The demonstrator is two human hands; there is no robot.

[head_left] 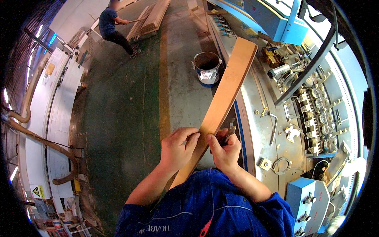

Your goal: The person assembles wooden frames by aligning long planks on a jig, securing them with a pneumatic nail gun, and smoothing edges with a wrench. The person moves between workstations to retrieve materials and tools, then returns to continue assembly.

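Observation:
A long, narrow wooden board (231,81) slants from my waist up and away to the right, with a light flat face and a darker edge. My left hand (179,148) is closed on its left side, thumb and forefinger pinching the edge. My right hand (227,153) faces it from the other side, thumb pressed on the board. Curled in the right fingers is a small dark metal hand tool (232,129) with its tip sticking up; its exact kind is unclear.
A dark bucket (207,68) stands on the floor beyond my hands. Along the right runs a machine bed (258,130) with a hex key (273,128), rollers and a blue control box (308,205). A white machine (43,126) lines the left. Far off, another person (112,23) handles stacked boards (156,17).

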